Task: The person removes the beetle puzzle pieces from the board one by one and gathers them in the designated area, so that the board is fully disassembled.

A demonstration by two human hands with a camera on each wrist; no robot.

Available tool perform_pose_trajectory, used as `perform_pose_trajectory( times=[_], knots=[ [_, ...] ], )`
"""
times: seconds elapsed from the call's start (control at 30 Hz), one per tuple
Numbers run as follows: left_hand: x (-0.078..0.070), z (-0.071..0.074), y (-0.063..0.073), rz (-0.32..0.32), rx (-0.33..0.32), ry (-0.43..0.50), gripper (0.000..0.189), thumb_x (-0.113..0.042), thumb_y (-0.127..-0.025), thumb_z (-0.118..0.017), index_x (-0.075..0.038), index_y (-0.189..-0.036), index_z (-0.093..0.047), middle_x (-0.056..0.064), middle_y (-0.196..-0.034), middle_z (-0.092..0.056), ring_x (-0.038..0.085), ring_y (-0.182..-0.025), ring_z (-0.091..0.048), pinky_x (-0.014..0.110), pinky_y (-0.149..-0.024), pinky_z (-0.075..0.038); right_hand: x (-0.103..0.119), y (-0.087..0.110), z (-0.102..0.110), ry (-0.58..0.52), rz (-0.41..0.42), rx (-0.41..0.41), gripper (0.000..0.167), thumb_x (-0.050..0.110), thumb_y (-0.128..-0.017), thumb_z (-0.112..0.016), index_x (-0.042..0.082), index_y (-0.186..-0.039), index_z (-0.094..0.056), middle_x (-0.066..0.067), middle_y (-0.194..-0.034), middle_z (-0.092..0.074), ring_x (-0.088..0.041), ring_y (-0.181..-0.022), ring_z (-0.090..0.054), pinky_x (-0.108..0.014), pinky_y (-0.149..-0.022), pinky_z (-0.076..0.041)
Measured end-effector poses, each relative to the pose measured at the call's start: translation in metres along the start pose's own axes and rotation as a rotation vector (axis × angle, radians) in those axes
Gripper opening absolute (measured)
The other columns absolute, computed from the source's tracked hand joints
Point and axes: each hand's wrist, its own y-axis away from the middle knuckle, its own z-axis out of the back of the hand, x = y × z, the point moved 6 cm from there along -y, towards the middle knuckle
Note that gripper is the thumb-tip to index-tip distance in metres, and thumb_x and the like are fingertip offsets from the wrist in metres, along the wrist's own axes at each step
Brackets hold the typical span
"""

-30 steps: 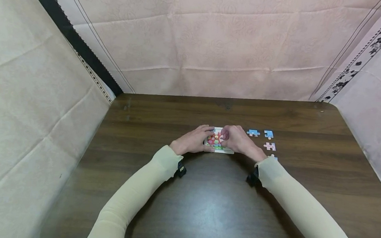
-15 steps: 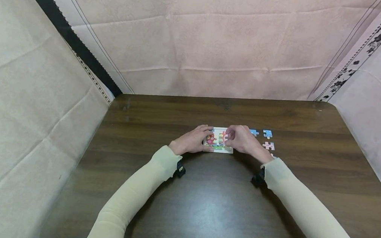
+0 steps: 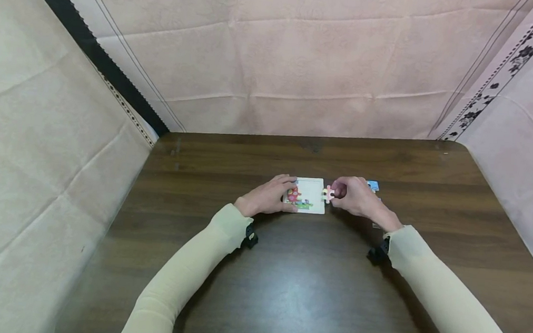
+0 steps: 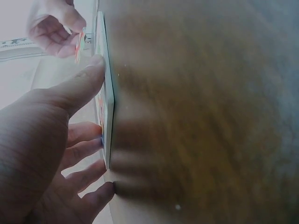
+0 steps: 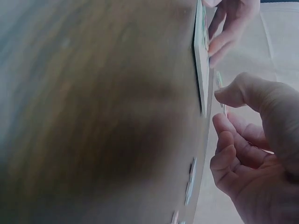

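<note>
A small white puzzle tray (image 3: 316, 194) lies on the table, with red and green picture pieces (image 3: 303, 204) in its left and near part. My left hand (image 3: 269, 194) rests at the tray's left end, thumb (image 4: 96, 70) along the near side and extended fingers spread over the far left corner. Just right of the tray, my right hand (image 3: 358, 195) pinches a pink-and-green jigsaw piece (image 3: 328, 194) between thumb and fingertips. In the left wrist view this jigsaw piece stands edge-on, raised above the tabletop.
A blue jigsaw piece (image 3: 373, 185) lies beyond my right hand, which partly covers the loose pieces there. The right wrist view shows a loose piece (image 5: 190, 181) flat on the wooden table (image 3: 257, 271). Pale cloth (image 3: 303, 69) hangs behind the table.
My right hand has moved right, from over the tray to beside it, lifting the jigsaw piece out. More white tray base shows now. My left hand has stayed in place.
</note>
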Motion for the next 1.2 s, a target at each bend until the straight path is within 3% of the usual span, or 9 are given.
perform_pose_trajectory(
  times=[0.33, 0.53, 0.77, 1.2],
  knots=[
    [0.001, 0.001, 0.001, -0.009, -0.009, 0.004, 0.076, -0.047, -0.102, -0.077, -0.008, -0.162, -0.051, 0.007, -0.181, -0.033, 0.03, -0.171, -0.024, 0.047, -0.138, -0.029, -0.018, 0.012, 0.018, 0.04, -0.015, 0.001, 0.021, 0.005, -0.09, -0.082, -0.001, -0.108, -0.076, -0.012, -0.093, -0.073, -0.022, -0.085, -0.063, -0.029, -0.078, -0.054],
    [0.002, 0.001, 0.001, -0.002, -0.004, 0.0, 0.076, -0.048, -0.102, -0.076, -0.009, -0.162, -0.051, 0.007, -0.181, -0.032, 0.03, -0.171, -0.023, 0.047, -0.138, -0.029, -0.03, 0.018, 0.026, 0.056, -0.034, 0.014, 0.024, 0.005, -0.091, -0.083, -0.003, -0.112, -0.076, -0.013, -0.095, -0.074, -0.023, -0.086, -0.063, -0.034, -0.08, -0.057],
    [0.002, 0.001, 0.0, -0.002, -0.004, -0.004, 0.076, -0.048, -0.102, -0.076, -0.009, -0.162, -0.051, 0.006, -0.181, -0.032, 0.029, -0.171, -0.024, 0.048, -0.138, -0.029, -0.04, 0.023, 0.03, 0.065, -0.049, 0.035, 0.026, 0.006, -0.092, -0.082, -0.005, -0.115, -0.076, -0.015, -0.097, -0.074, -0.023, -0.086, -0.063, -0.035, -0.079, -0.056],
    [0.001, -0.001, -0.001, -0.001, -0.001, 0.0, 0.076, -0.048, -0.102, -0.076, -0.009, -0.163, -0.051, 0.007, -0.181, -0.032, 0.029, -0.171, -0.024, 0.047, -0.138, -0.028, -0.048, 0.023, 0.031, 0.08, -0.046, 0.085, 0.014, 0.007, -0.093, -0.082, 0.001, -0.105, -0.078, -0.009, -0.091, -0.072, -0.018, -0.083, -0.061, -0.027, -0.072, -0.05]
  ],
)
